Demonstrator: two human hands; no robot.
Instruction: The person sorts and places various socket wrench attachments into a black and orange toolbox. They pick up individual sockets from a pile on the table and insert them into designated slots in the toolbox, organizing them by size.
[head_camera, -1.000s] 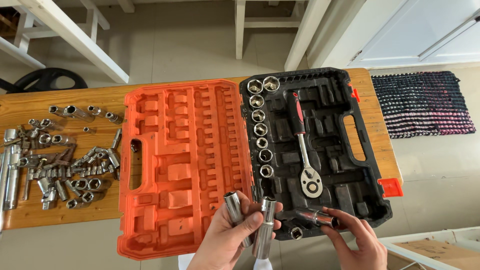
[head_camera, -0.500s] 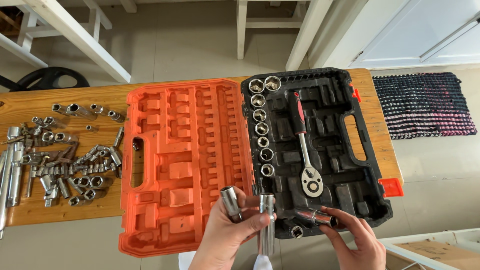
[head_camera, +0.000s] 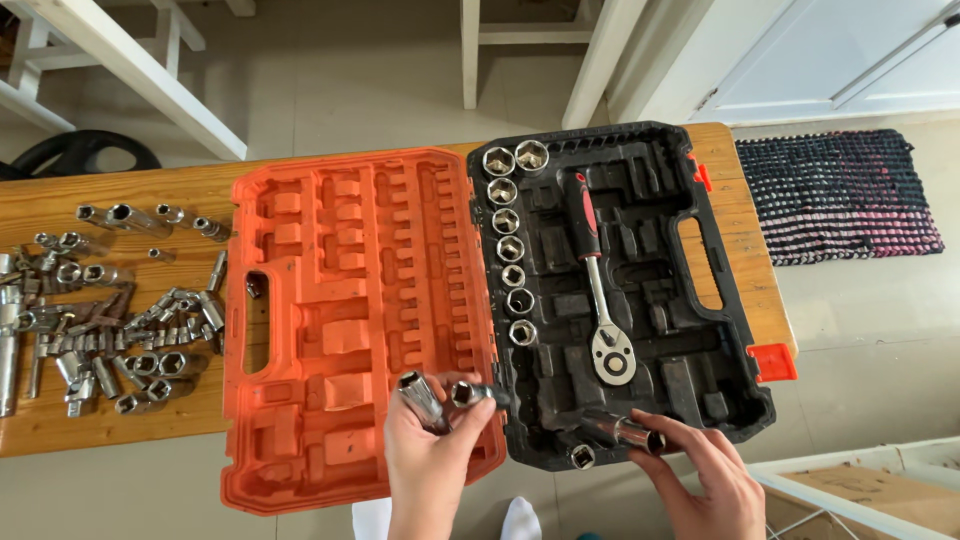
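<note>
My left hand (head_camera: 428, 465) holds two long chrome deep sockets (head_camera: 437, 396) over the near edge of the orange case lid (head_camera: 350, 320), open ends tilted towards me. My right hand (head_camera: 710, 490) presses a third deep socket (head_camera: 622, 431) lying sideways in the near corner of the black tray (head_camera: 620, 290). A small socket (head_camera: 581, 457) stands in a slot just left of it. In the tray a column of several sockets (head_camera: 510, 250) stands upright beside a ratchet wrench (head_camera: 598, 290) with a red and black handle.
The open case lies on a wooden bench (head_camera: 120, 420). Many loose sockets and extension bars (head_camera: 110, 320) are scattered on its left end. A dark woven mat (head_camera: 835, 195) lies on the floor to the right, white furniture legs behind.
My left hand has tipped the two sockets from upright to pointing at me and drawn them lower over the lid. My right hand stays on the lying socket.
</note>
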